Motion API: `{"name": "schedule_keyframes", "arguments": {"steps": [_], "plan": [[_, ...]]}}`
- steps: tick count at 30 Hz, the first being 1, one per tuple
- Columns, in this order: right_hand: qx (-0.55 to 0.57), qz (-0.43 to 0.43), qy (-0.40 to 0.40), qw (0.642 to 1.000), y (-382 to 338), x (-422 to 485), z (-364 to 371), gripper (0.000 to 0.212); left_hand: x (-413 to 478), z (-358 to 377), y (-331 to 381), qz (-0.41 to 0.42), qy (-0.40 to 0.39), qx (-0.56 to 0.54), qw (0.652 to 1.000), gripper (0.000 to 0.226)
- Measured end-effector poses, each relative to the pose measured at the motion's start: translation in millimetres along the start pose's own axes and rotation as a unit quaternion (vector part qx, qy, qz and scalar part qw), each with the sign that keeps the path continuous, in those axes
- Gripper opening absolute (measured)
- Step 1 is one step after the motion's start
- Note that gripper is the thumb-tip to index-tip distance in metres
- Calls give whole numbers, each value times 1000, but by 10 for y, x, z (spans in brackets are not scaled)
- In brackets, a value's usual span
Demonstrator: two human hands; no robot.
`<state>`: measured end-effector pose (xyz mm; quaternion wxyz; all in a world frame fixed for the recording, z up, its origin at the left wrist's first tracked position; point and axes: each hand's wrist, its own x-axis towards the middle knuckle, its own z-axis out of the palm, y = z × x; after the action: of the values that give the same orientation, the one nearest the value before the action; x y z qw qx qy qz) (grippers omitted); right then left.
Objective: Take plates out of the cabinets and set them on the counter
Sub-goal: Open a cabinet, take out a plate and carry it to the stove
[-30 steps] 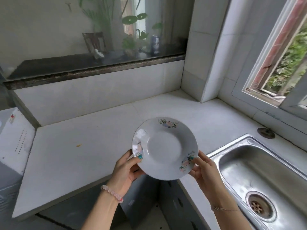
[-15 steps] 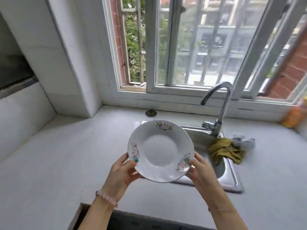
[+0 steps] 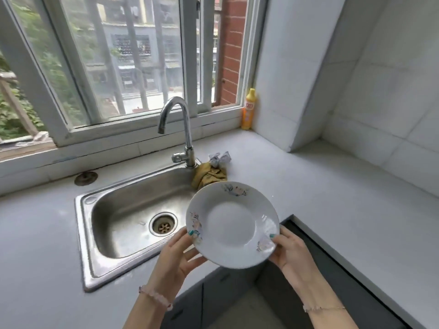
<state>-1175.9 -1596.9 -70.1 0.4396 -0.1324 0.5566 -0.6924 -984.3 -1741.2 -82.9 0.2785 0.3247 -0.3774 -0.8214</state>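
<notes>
A white plate (image 3: 231,224) with small flower prints on its rim is held in the air, tilted toward me, over the front edge of the white counter (image 3: 344,205). My left hand (image 3: 177,254) grips its left rim, thumb on top. On the right rim my right hand (image 3: 291,251) holds it the same way. The plate hangs just right of the steel sink (image 3: 128,214).
A tap (image 3: 180,129) stands behind the sink, with a yellow cloth (image 3: 209,178) and a crumpled wrapper (image 3: 219,159) beside it. A yellow bottle (image 3: 248,109) stands in the window corner. A sink plug (image 3: 85,178) lies at the left. Dark cabinets (image 3: 228,290) run below the counter.
My view has swung right, from the left counter across the sink to the right corner. The plate stays in both hands and now sits right of the sink.
</notes>
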Motion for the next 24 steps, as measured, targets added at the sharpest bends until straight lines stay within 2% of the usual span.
{"name": "schedule_keyframes", "arguments": {"steps": [13,19,24], "plan": [[57,-81,126,987,-154,-782,-1009,35,-2,999,-485,-44,-175,67,981,30],[99,-124,220,963,-206,-1385,-1735,33,-125,1749,-963,-78,-272,112,952,32],[123,-164,290,935,-266,-2110,-2450,39,-439,2488,-1531,-121,-347,138,920,32]]}}
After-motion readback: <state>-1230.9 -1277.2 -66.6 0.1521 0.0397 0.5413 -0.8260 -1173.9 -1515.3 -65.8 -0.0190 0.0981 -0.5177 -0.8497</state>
